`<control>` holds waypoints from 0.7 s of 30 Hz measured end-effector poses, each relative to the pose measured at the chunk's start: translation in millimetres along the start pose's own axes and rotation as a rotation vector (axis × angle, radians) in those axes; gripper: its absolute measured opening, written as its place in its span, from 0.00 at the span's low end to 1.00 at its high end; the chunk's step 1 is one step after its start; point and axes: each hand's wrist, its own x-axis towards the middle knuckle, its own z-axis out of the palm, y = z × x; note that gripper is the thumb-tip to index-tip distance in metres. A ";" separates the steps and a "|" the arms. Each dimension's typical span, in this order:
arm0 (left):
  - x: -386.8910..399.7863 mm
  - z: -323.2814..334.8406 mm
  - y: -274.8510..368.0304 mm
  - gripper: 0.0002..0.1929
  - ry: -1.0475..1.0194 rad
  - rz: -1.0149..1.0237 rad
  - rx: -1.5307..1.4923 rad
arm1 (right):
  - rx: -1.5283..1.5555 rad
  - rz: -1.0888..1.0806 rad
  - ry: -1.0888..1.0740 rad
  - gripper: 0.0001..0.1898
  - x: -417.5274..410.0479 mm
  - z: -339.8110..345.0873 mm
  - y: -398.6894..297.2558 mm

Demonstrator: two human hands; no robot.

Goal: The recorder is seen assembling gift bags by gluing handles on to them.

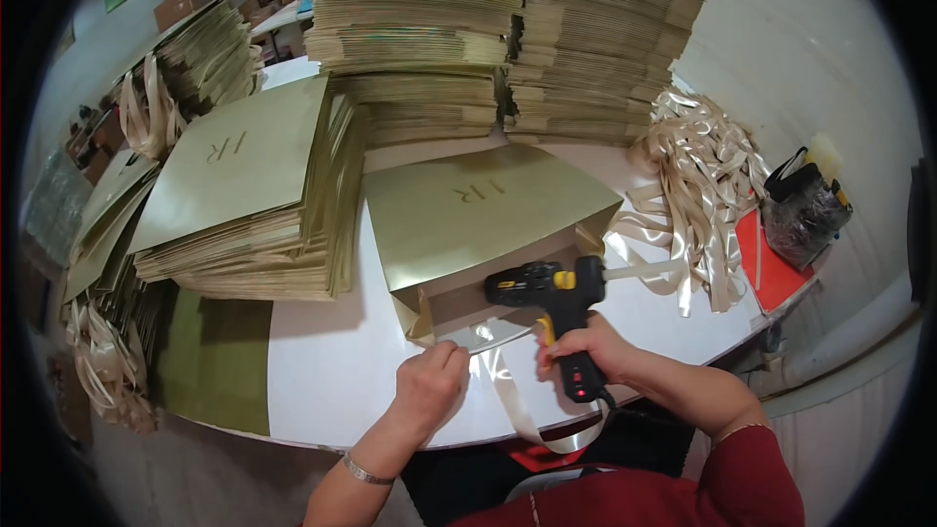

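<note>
A gold paper gift bag (483,208) lies on its side before me, its mouth turned towards me. My left hand (433,383) pinches the near edge of that mouth between thumb and fingers. In my right hand (585,351) is a black and yellow hot glue gun (545,289), its nozzle pointing left over the bag's opening. A glue stick (644,269) juts from its rear, and a red light glows on its handle. From the bag's near edge a cream satin ribbon (505,388) hangs in a loop over the table edge. Some clear glue shows near the ribbon's end.
Folded gold bags form a stack (241,168) at left and tall piles (417,29) at the back. Loose cream ribbons (695,183) heap at right, near a red sheet (768,263) and a plastic-wrapped container (805,212). Bags with ribbon handles (110,359) overhang the left side.
</note>
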 end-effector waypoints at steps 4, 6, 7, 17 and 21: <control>-0.5 1.3 -0.3 0.06 -0.009 -0.015 -0.003 | -0.290 -0.059 0.228 0.13 -31.2 -26.7 -19.9; 0.6 1.2 0.4 0.07 -0.002 -0.009 -0.014 | -0.398 -0.059 0.319 0.14 -41.4 -36.1 -26.3; 1.4 1.0 1.1 0.07 -0.002 -0.012 -0.020 | -0.659 -0.111 0.376 0.15 -43.9 -38.9 -28.4; 7.0 -2.2 8.8 0.09 0.075 -0.087 -0.054 | -0.023 -0.188 0.041 0.25 -86.9 -88.9 -44.3; 8.4 -2.2 9.1 0.09 0.116 -0.105 -0.072 | -0.029 -0.441 0.416 0.24 -137.1 -125.9 -4.0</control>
